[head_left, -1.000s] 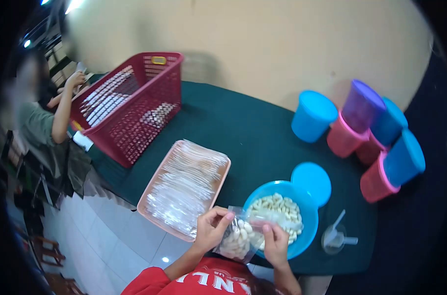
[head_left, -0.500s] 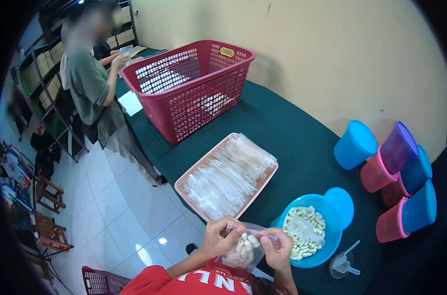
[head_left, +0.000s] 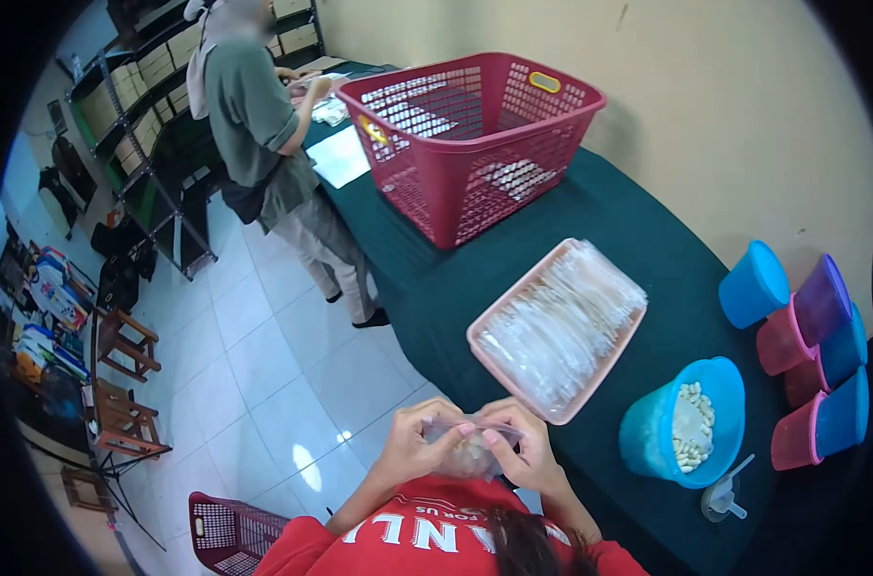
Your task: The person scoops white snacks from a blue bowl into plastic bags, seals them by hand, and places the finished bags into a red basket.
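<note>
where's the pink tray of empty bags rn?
Head view, on the green table, right of centre: the pink tray sits between the red basket and the blue bowl.

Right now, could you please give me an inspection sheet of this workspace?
Surface: table under green cloth.
Job's things: clear bag of white pieces; blue bowl of the same pieces; pink tray of empty bags.
Clutter: red basket; lidded tubs; clear scoop.
Hands: left hand and right hand both pinch the bag's top.
Cables: nothing seen.
Surroundings: co-worker at the table's far end; shelves; stools; second basket on the floor.
</note>
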Demonstrator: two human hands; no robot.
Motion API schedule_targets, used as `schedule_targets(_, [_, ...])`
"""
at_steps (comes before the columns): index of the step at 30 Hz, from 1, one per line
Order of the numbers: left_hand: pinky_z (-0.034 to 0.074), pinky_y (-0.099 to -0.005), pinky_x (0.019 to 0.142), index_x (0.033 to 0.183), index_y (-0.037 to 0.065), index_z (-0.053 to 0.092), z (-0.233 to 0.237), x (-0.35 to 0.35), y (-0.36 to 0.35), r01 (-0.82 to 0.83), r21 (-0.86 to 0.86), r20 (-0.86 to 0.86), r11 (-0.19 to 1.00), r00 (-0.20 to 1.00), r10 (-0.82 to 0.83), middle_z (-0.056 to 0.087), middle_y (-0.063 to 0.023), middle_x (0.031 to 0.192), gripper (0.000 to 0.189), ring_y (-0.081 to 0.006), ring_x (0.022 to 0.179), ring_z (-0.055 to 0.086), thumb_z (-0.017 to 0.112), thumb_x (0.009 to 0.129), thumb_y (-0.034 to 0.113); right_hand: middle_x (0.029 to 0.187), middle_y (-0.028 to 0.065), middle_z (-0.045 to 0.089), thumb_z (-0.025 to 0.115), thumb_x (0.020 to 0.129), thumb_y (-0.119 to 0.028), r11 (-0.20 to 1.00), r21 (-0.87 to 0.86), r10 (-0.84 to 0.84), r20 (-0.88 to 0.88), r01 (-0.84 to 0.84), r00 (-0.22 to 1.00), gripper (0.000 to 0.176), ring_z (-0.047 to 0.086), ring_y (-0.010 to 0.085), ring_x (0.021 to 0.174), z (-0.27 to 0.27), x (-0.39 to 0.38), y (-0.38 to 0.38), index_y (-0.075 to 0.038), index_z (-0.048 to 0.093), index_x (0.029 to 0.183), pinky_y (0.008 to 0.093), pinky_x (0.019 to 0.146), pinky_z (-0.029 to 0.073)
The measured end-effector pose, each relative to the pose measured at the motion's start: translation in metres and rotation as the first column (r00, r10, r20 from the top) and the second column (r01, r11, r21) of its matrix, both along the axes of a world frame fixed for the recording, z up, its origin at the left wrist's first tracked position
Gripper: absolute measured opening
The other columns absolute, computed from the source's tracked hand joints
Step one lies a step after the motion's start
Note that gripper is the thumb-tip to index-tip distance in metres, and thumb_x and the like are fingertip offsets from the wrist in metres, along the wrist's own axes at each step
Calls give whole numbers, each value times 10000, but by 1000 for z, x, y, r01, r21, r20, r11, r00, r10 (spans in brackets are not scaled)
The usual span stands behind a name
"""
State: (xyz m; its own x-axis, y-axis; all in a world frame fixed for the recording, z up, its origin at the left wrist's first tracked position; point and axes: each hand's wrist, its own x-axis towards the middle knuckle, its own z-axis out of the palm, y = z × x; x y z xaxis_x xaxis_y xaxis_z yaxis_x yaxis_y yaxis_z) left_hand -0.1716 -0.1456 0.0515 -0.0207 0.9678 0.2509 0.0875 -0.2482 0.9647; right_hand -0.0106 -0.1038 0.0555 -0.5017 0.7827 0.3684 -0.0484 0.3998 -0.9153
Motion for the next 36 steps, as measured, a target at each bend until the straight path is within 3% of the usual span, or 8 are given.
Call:
schedule_targets(6, [424, -228, 585, 748, -28, 576, -1, -74, -30, -111, -35, 0, 993, 994, 111, 585, -86, 769, 38, -105, 676, 543, 603, 741, -3, 829, 131, 580, 590, 734, -39, 992, 36, 121, -3, -121, 993, 90, 575, 234, 751, -14, -80, -4, 11, 569, 807, 303, 677, 447])
schedule_targets(8, [436, -233, 589, 774, -34, 576, -6, -101, -40, -131, -16, -151, 991, 980, 127, 586, -97, 789, 40, -112, 694, 553, 594, 742, -17, 748, 120, 585, 601, 718, -27, 996, 37, 75, 28, -76, 997, 57, 581, 239, 696, -18, -105, -10, 12, 576, 750, 306, 639, 448])
schedule_targets(13, [461, -223, 593, 726, -30, 609, -14, -136, -52, -427, 67, -211, 902, 877, 431, 595, -98, 730, 26, -122, 659, 569, 614, 709, -49, 711, 117, 578, 622, 693, -17, 988, 138, 78, -16, -75, 997, 54, 546, 238, 614, -28, -160, -10, -4, 585, 730, 306, 559, 421])
schedule_targets(16, [466, -226, 595, 741, -30, 618, -25, -165, -53, -421, -22, -26, 907, 907, 421, 601, -99, 744, 43, -129, 668, 573, 626, 701, -46, 726, 107, 586, 627, 693, -21, 960, 218, 174, 32, -176, 984, 66, 556, 233, 640, -23, -179, 4, -11, 594, 749, 309, 583, 431])
schedule_targets(24, [462, -225, 590, 803, -16, 637, -27, -201, -17, -558, 66, -181, 827, 809, 560, 614, -104, 793, 79, -143, 699, 583, 607, 731, -28, 813, 96, 631, 605, 692, 8, 945, 158, 285, 25, -285, 958, 147, 590, 210, 676, -18, -220, 62, -10, 628, 835, 271, 660, 461])
schedule_targets(27, [462, -241, 579, 791, -11, 639, -21, -218, 21, -479, -7, -53, 878, 877, 478, 620, -108, 779, 78, -156, 690, 590, 600, 727, -31, 806, 89, 631, 575, 691, 32, 927, 236, 274, 99, -290, 957, 155, 592, 221, 689, -9, -221, 99, -7, 627, 832, 281, 672, 452])
schedule_targets(32, [509, -315, 683, 742, 0, 644, 6, -224, 114, -191, 372, -196, 908, 940, 278, 623, -111, 721, 73, -215, 673, 612, 627, 681, -36, 759, 49, 615, 597, 649, 24, 853, 505, 121, 63, -136, 991, 181, 569, 187, 652, 14, -208, 169, -55, 615, 811, 280, 599, 419])
schedule_targets(36, [444, -371, 829, 964, 12, 594, 27, -228, 185, 105, 322, -243, 941, 970, -25, 601, -120, 926, 281, -251, 892, 580, 645, 688, 8, 768, 48, 619, 607, 627, 38, 849, 504, 39, 242, -159, 970, 217, 531, 184, 599, 50, -177, 210, -46, 618, 828, 273, 558, 394])
